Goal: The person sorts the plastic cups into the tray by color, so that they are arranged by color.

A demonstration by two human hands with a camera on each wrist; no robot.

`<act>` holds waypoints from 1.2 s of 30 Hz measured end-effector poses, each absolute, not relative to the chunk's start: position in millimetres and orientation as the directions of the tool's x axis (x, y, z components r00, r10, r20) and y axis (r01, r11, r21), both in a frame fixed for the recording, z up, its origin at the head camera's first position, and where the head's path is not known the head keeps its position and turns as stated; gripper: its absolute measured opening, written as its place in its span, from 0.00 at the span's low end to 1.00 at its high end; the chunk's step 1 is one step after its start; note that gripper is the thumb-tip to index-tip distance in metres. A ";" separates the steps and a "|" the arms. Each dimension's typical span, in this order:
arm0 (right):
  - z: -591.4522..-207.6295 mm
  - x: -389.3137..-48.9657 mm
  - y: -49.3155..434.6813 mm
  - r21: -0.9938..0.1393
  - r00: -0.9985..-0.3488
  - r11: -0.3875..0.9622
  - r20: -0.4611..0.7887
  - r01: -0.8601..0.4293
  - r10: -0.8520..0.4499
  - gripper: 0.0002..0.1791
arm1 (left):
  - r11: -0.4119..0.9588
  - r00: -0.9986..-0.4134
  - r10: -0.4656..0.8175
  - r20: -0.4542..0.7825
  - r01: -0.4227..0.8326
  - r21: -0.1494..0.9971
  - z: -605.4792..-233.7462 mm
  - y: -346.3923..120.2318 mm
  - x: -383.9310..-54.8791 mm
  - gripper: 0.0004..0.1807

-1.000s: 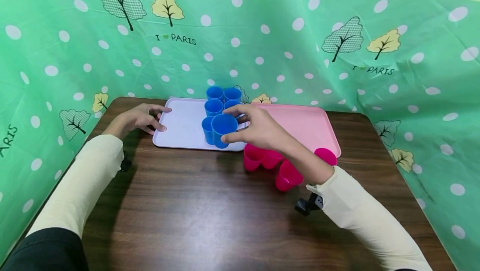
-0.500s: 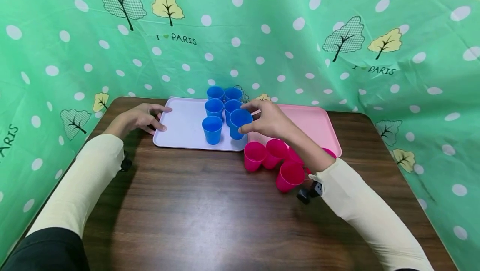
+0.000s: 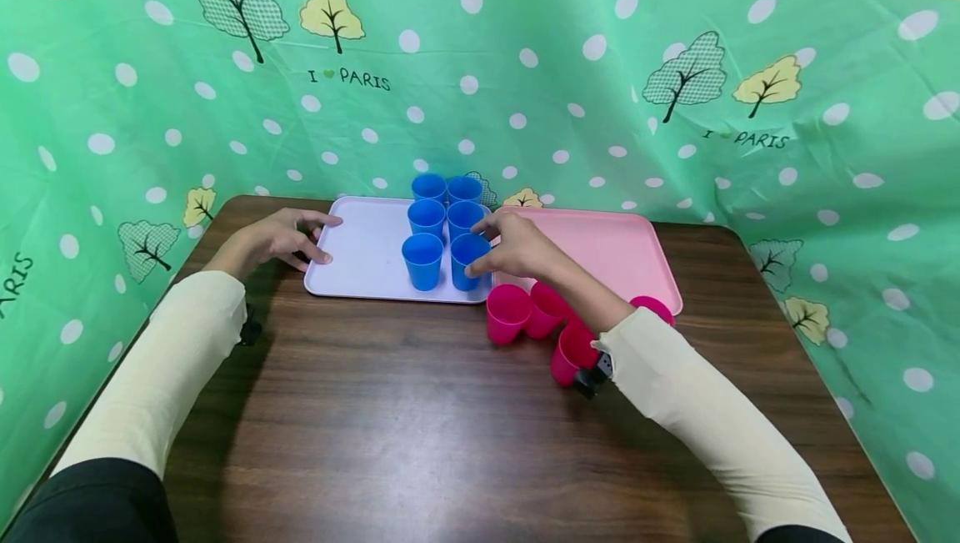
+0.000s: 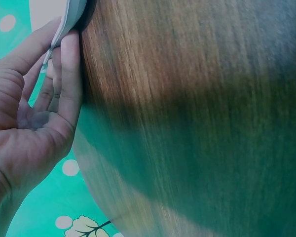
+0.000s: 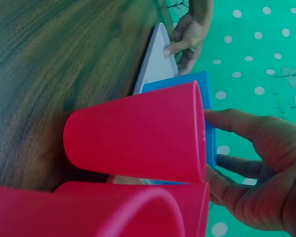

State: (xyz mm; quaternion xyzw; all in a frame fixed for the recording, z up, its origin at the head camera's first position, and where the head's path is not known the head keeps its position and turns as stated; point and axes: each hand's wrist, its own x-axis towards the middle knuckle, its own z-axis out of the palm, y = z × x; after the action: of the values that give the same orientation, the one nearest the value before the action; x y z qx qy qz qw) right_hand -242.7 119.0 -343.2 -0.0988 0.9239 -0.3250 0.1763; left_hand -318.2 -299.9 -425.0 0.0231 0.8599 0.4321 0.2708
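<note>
In the head view my right hand pinches the rim of a blue cup, which stands upright at the front right of the white tray. Several more blue cups stand beside and behind it in two columns. In the right wrist view a pink cup hides most of the held blue cup, while my thumb and fingers show at its rim. My left hand grips the left edge of the white tray; in the left wrist view its thumb and fingers pinch that edge.
A pink tray lies right of the white one. Several deep-pink cups stand in front of it, partly under my right forearm. The wooden table reaches to a green dotted cloth behind.
My right hand has carried the blue cup right and then down to the white tray's front right, beside the other front cup. My left hand has stayed on the tray's edge.
</note>
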 end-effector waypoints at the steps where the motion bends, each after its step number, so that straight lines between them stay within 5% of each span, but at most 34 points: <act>1: -344.1 -243.3 117.8 -0.637 -0.919 0.769 -0.265 -0.060 -0.291 0.42 | 0.627 -0.852 0.274 -0.445 -0.192 0.755 -425.2 -300.3 -318.2 0.49; 16: -347.8 -242.7 117.5 -0.661 -0.929 0.750 -0.257 -0.032 -0.266 0.43 | 0.635 -0.850 0.274 -0.451 -0.192 0.748 -424.5 -299.9 -316.3 0.49; 36: -321.9 -226.7 184.0 -0.787 -0.966 0.616 -0.156 -0.005 -0.208 0.36 | 0.679 -0.829 0.298 -0.473 -0.163 0.715 -419.2 -296.9 -311.8 0.52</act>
State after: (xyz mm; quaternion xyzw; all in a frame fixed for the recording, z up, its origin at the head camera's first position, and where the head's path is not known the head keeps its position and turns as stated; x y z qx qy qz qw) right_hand -226.7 184.0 -321.9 -0.0597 0.8914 -0.4338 0.1166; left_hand -311.8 -296.9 -419.2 0.0388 0.8693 0.3985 0.2897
